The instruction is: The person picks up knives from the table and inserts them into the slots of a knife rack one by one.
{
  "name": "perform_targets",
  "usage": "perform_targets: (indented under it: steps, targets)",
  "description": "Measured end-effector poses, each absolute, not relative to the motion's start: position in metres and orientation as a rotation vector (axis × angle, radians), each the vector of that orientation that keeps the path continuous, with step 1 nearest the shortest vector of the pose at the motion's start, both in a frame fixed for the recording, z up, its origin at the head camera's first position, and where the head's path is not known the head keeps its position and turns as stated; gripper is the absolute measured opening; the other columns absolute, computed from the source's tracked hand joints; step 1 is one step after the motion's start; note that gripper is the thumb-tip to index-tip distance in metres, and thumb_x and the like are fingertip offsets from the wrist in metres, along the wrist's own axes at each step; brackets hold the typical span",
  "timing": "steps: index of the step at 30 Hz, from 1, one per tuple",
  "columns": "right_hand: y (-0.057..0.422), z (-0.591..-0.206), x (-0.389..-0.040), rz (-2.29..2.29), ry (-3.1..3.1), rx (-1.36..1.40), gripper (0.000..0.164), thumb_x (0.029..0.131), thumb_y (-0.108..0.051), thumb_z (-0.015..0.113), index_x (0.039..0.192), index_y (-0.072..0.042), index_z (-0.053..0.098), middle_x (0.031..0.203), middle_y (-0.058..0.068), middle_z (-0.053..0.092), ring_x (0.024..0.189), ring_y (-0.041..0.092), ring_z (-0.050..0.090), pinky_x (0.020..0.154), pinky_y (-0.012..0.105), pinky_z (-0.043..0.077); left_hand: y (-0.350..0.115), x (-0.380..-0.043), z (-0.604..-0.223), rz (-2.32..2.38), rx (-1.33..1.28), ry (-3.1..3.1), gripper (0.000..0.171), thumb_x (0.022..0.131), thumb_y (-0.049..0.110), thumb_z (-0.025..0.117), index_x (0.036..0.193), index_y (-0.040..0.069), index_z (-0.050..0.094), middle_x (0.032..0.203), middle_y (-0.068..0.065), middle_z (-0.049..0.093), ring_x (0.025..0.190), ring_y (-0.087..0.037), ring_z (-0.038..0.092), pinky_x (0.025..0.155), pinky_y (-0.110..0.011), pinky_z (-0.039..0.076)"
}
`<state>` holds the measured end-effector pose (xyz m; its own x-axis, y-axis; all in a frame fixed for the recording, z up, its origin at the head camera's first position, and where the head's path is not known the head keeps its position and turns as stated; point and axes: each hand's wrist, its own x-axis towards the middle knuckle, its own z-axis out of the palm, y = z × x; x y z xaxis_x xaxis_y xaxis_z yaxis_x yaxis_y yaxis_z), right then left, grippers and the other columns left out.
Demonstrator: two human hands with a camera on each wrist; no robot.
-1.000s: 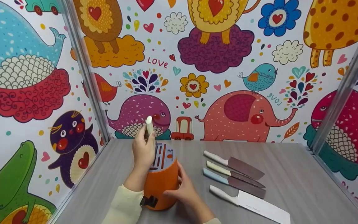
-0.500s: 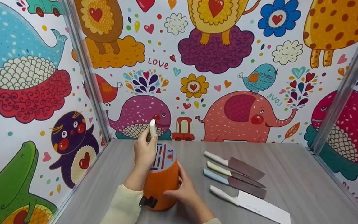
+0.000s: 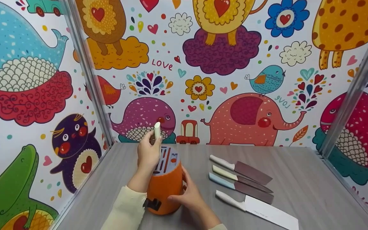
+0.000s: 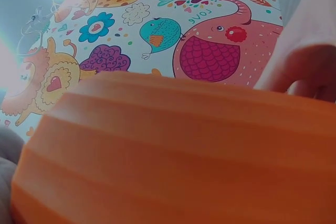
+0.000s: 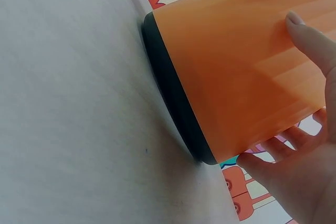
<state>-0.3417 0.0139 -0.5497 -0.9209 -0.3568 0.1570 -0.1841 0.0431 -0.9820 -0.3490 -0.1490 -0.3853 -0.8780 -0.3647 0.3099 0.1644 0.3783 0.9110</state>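
In the head view, my left hand (image 3: 149, 155) pinches the pale handle of a knife (image 3: 157, 130), which stands upright over the back left of the knife block. The knife's blade is hidden behind the hand. The orange knife block (image 3: 164, 188) has a grey slotted top (image 3: 171, 159) and stands on the table. My right hand (image 3: 190, 193) grips its right side. Seen from the right wrist, the thumb (image 5: 310, 40) lies along the orange wall and the fingers curl under the opposite side, near the black base (image 5: 170, 87). The block's ribbed wall fills the lower left wrist view.
To the right, on the grey table (image 3: 299, 179), lie a white-handled knife (image 3: 251, 171), a cream-handled knife (image 3: 244, 179), a blue-handled knife (image 3: 243, 187) and a white cleaver (image 3: 267, 210). Cartoon-printed panels (image 3: 228, 86) enclose the back and sides.
The left hand and the knife handle have shifted slightly right and down over the block. The block has tilted or shifted a touch; the right hand still holds it. The other knives have not moved.
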Motion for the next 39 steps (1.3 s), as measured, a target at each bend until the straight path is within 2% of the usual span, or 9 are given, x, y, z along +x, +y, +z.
perform_targets:
  steps: [5, 10, 17, 20, 23, 25, 27, 31, 39]
  targets:
    - [0.015, -0.549, -0.342, -2.005, 2.175, -0.543, 0.103, 0.073, -0.041, 0.087, 0.153, -0.04, 0.023, 0.156, -0.006, 0.039, 0.143, 0.023, 0.037, 0.117, 0.059, 0.031, -0.149, -0.348, -0.384, -1.533, 0.168, -2.131, 0.039, 0.096, 0.025, 0.066, 0.132, 0.014, 0.059, 0.122, -0.008, 0.066, 0.111, -0.023, 0.063, 0.093, -0.042, 0.055]
    - [0.014, -0.55, -0.342, -1.987, 2.179, -0.516, 0.104, 0.073, -0.043, 0.087, 0.154, -0.04, 0.022, 0.158, -0.005, 0.037, 0.144, 0.025, 0.036, 0.117, 0.06, 0.029, -0.161, -0.338, -0.385, -1.449, 0.108, -2.007, 0.049, 0.09, 0.025, 0.074, 0.134, 0.012, 0.057, 0.123, -0.009, 0.064, 0.112, -0.024, 0.063, 0.098, -0.041, 0.054]
    - [0.016, -0.548, -0.341, -2.014, 2.176, -0.484, 0.101, 0.072, -0.043, 0.087, 0.152, -0.043, 0.025, 0.156, -0.009, 0.038, 0.143, 0.022, 0.037, 0.118, 0.059, 0.029, -0.188, -0.321, -0.426, -1.363, -0.146, -1.904, 0.065, 0.088, 0.025, 0.072, 0.145, 0.014, 0.044, 0.141, -0.008, 0.053, 0.134, -0.023, 0.047, 0.117, -0.048, 0.035]
    - [0.016, -0.546, -0.342, -2.021, 2.172, -0.475, 0.1, 0.072, -0.044, 0.087, 0.151, -0.045, 0.026, 0.155, -0.01, 0.039, 0.142, 0.021, 0.037, 0.118, 0.059, 0.029, -0.199, -0.322, -0.458, -1.409, -0.286, -1.903, 0.085, 0.085, 0.042, 0.073, 0.153, 0.011, 0.031, 0.154, -0.01, 0.041, 0.143, -0.026, 0.036, 0.119, -0.056, 0.025]
    - [0.013, -0.546, -0.343, -2.037, 2.155, -0.475, 0.1, 0.071, -0.043, 0.088, 0.15, -0.046, 0.026, 0.154, -0.011, 0.04, 0.141, 0.021, 0.038, 0.118, 0.059, 0.029, -0.209, -0.324, -0.49, -1.527, -0.38, -1.926, 0.104, 0.079, 0.064, 0.071, 0.158, 0.02, 0.019, 0.161, -0.011, 0.03, 0.148, -0.028, 0.029, 0.119, -0.062, 0.02]
    - [0.012, -0.546, -0.344, -2.043, 2.149, -0.489, 0.1, 0.071, -0.041, 0.089, 0.15, -0.045, 0.027, 0.154, -0.011, 0.041, 0.141, 0.02, 0.038, 0.118, 0.059, 0.03, -0.215, -0.325, -0.508, -1.616, -0.42, -1.941, 0.108, 0.076, 0.07, 0.069, 0.159, 0.026, 0.015, 0.163, -0.009, 0.027, 0.147, -0.023, 0.032, 0.121, -0.054, 0.023]
    - [0.012, -0.548, -0.344, -2.047, 2.149, -0.517, 0.102, 0.071, -0.039, 0.089, 0.151, -0.043, 0.026, 0.154, -0.01, 0.041, 0.141, 0.021, 0.039, 0.117, 0.059, 0.03, -0.219, -0.327, -0.522, -1.697, -0.49, -1.942, 0.109, 0.076, 0.067, 0.071, 0.159, 0.028, 0.012, 0.162, -0.01, 0.028, 0.144, -0.02, 0.037, 0.121, -0.042, 0.029]
    - [0.012, -0.55, -0.344, -2.038, 2.161, -0.555, 0.103, 0.072, -0.039, 0.089, 0.153, -0.04, 0.025, 0.155, -0.008, 0.04, 0.14, 0.022, 0.039, 0.116, 0.06, 0.032, -0.221, -0.328, -0.536, -1.79, -0.585, -1.95, 0.113, 0.075, 0.052, 0.08, 0.159, 0.019, 0.012, 0.158, -0.01, 0.036, 0.136, -0.015, 0.047, 0.111, -0.017, 0.036]
    - [0.013, -0.552, -0.343, -2.019, 2.153, -0.53, 0.098, 0.073, -0.042, 0.087, 0.15, -0.045, 0.027, 0.155, -0.01, 0.04, 0.141, 0.023, 0.039, 0.115, 0.061, 0.032, -0.214, -0.322, -0.534, -1.802, -0.397, -2.046, 0.103, 0.071, 0.017, 0.088, 0.152, 0.027, 0.026, 0.145, -0.005, 0.052, 0.122, -0.014, 0.057, 0.103, -0.018, 0.046]
